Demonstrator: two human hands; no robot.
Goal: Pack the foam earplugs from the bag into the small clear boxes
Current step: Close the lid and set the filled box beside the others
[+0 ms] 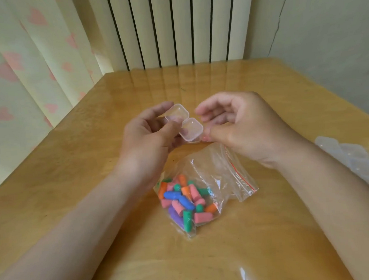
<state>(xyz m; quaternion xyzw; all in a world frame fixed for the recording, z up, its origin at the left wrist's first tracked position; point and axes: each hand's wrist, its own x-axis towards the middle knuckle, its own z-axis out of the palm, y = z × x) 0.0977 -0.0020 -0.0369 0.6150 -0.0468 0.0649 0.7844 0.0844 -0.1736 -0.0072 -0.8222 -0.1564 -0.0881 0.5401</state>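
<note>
The left hand (149, 137) is holding a small clear box (191, 129) above the tabletop (269, 231). Its fingers (160, 109) are curling round the box, the thumb pressing near the hinge and the forefinger reaching behind the open lid (178, 112). The box is made of thin, glossy, see-through plastic, square with rounded corners, and its lid is lying flat beside the base.

The right hand (242, 128) is hovering just beside the box. Its fingers are loosely curling, with the thumb tip sitting at the box's right corner. Something small and pinkish is showing under that thumb, but it cannot be told whether the hand is pinching it.

Nearer the person, between the forearms, a crinkled clear bag (219, 174) with a red zip strip is lying on the glossy wooden tabletop. It is holding the foam earplugs (182, 202), stubby tapered cylinders in pink, orange, green, blue and purple, heaped at its left end.
</note>
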